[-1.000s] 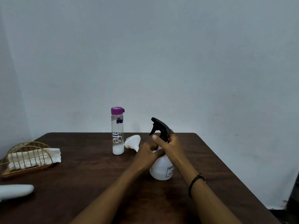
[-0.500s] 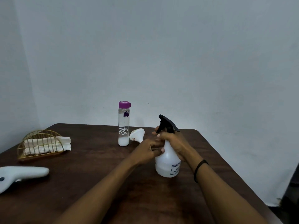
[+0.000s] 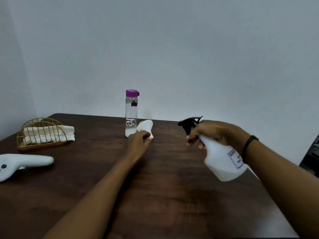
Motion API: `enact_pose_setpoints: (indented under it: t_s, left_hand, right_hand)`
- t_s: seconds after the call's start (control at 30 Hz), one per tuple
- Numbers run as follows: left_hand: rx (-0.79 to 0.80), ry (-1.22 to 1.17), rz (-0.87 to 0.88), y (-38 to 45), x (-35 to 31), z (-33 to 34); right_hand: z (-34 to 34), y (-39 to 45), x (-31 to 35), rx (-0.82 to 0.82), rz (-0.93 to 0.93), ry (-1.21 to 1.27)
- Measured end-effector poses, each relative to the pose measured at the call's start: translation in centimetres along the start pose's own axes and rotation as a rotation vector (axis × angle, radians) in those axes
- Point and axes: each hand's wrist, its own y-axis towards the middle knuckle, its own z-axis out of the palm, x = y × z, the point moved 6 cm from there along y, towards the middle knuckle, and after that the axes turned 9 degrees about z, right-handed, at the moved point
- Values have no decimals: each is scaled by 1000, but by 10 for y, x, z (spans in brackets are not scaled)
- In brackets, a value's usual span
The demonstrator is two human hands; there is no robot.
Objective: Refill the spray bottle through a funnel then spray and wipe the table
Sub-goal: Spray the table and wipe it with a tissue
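Note:
My right hand (image 3: pixel 212 132) grips the neck of the white spray bottle (image 3: pixel 224 161), which hangs tilted above the right side of the dark wooden table (image 3: pixel 155 178). Its black trigger head (image 3: pixel 189 123) points left. My left hand (image 3: pixel 139 140) rests on the table with fingers curled, touching the stem of the white funnel (image 3: pixel 145 125) that lies on its side. A clear water bottle (image 3: pixel 131 114) with a purple cap stands upright just left of the funnel, with a little liquid at its bottom.
A gold wire holder (image 3: pixel 41 133) with folded white cloths (image 3: pixel 50 134) sits at the far left. A white handled device (image 3: pixel 22 163) lies near the left edge. The wall stands close behind the table, and a dark object (image 3: pixel 310 156) shows at the right.
My right hand lifted the spray bottle off the table and swung it right, tilted. My left hand let go of the bottle and moved left to the funnel.

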Motion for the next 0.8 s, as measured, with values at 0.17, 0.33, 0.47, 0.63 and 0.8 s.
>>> enact_pose_setpoints:
  t_s: [0.17,0.33,0.47,0.63,0.8]
  left_hand:
    - [31,59,-10,-3,3,-2]
    - [52,79,5,-6,3,0]
    - [44,119,6,-5,1,0]
    - [57,137,27,-5,0,0]
    - [50,137,51,-7,4,5]
  right_hand:
    - [4,-9,-18,14,148,-204]
    - [17,-9,-15,-18,125,-301]
    - [28,-11,-4,6,72,-366]
    - [31,-4,-2,-24,94,-356]
    - [39,5,-1,10,54,-377]
